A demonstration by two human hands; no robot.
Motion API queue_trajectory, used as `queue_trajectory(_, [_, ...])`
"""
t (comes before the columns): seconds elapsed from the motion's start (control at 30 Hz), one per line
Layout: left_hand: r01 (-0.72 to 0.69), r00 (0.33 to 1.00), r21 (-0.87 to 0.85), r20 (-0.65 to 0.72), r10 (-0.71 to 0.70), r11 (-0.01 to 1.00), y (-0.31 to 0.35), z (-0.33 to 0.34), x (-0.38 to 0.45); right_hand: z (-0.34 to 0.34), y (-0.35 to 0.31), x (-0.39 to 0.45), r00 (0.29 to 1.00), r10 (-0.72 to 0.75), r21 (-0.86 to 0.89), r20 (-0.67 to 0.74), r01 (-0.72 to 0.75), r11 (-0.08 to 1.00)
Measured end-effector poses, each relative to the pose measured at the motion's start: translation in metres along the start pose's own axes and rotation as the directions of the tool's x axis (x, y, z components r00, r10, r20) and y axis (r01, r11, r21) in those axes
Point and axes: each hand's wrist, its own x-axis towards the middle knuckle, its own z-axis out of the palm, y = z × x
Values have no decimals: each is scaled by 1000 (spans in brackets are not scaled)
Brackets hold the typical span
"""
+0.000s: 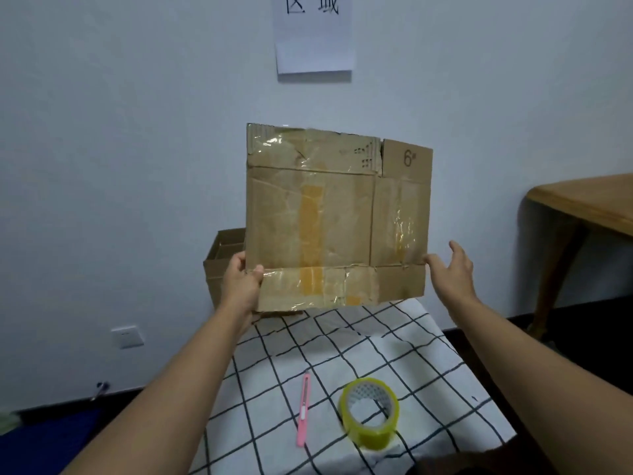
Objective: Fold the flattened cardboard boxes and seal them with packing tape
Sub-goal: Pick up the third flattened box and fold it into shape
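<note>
Checked tabletop (342,354) below, tape roll (370,411) waiting. We hold the flattened box (335,217) upright: left hand (241,282) pinching its lower corner, right hand (452,269) open beside the opposite edge. Grip both sides, then push inward to square it.

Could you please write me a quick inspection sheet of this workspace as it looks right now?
Surface: checked cloth covers the table.
Job's things: flat box held upright, old tape on it; tape roll on the cloth; more boxes behind.
Clutter: pink cutter left of the roll.
Grip: left hand pinches the box's lower left corner; right hand open at its right edge.
Cables: nothing seen.
Surroundings: wall paper sign, socket, wooden table on the right.
</note>
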Motion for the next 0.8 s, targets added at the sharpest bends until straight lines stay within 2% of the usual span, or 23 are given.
queue_trajectory(0.17, [2, 1000, -9, -28, -2, 1000, 2, -68, -21, 16, -32, -28, 980, -27, 192, 198, -12, 981])
queue_trajectory(0.27, [2, 1000, -12, -22, -2, 1000, -2, -104, -30, 28, -47, -43, 926, -63, 248, 373, -34, 968])
queue_trajectory(0.33, [-11, 999, -25, -35, 10, 1000, -4, -121, -34, 37, -55, -51, 895, -88, 261, 437, -33, 965])
queue_trajectory(0.47, [-38, 998, -54, -54, 35, 998, -9, -148, -41, 56, -66, -60, 913, -72, 213, 402, -17, 977])
queue_trajectory(0.6, [-32, 998, -69, -55, 29, 997, -13, -166, -42, 67, -67, -67, 886, -28, 192, 462, -69, 979])
queue_trajectory(0.8, [-45, 998, -11, -46, 44, 999, -12, -177, -40, 80, -70, -76, 911, -51, 198, 409, -34, 980])
